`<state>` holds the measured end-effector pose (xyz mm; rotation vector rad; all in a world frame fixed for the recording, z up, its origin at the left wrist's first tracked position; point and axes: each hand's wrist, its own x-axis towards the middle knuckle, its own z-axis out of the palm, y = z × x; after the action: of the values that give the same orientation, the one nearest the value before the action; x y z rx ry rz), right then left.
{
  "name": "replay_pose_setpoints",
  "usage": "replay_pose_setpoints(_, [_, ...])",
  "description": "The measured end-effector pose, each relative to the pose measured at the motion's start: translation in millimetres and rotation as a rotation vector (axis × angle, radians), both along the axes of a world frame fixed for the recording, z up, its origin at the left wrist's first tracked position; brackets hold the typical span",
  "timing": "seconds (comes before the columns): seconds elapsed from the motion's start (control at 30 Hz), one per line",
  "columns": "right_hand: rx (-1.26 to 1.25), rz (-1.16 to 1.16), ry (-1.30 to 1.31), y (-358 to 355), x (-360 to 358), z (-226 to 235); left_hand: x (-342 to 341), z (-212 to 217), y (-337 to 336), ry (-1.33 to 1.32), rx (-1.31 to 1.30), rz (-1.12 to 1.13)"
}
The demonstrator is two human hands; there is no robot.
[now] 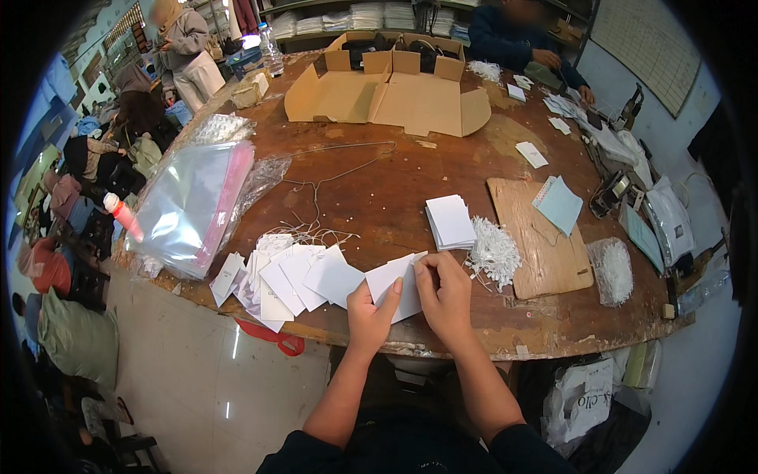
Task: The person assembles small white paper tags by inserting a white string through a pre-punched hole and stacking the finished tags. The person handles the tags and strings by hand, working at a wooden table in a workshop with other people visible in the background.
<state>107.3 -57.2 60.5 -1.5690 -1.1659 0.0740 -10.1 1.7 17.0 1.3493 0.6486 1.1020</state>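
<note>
Cards [288, 278] lie fanned at my left on the tabletop [379, 197], a neat stack [451, 222] and strings [494, 254] wait right, while both my hands' fingers [430, 272] pinch one white card [397, 286] near the edge.

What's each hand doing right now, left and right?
Left hand: closed on the lower edge of a white card, thumb on top.
Right hand: fingers pinching the same card's top corner.

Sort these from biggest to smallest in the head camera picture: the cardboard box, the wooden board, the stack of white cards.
1. cardboard box, though it lies farthest away
2. wooden board
3. stack of white cards, clearly smallest
</note>
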Motion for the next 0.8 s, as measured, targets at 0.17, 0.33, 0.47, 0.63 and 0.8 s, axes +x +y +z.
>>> replay_pose_setpoints(0.17, [0.002, -0.002, 0.004, 0, 0, 1, -2, 0, 1, 0.025, -0.024, -0.029])
replay_pose_setpoints(0.33, [0.003, -0.019, -0.011, 1, 0, -1, -1, 2, -1, 0.051, 0.062, 0.003])
replay_pose_setpoints(0.47, [0.024, -0.034, -0.035, 2, -1, -4, -1, 3, -1, 0.187, 0.288, 0.092])
replay_pose_setpoints(0.63, [-0.097, 0.06, 0.261, -1, 7, -4, -3, 3, 10, 0.404, 0.906, 0.255])
replay_pose_setpoints(0.8, [-0.167, 0.324, 1.095, -12, 33, -7, -5, 6, 12, 0.561, 1.166, 0.35])
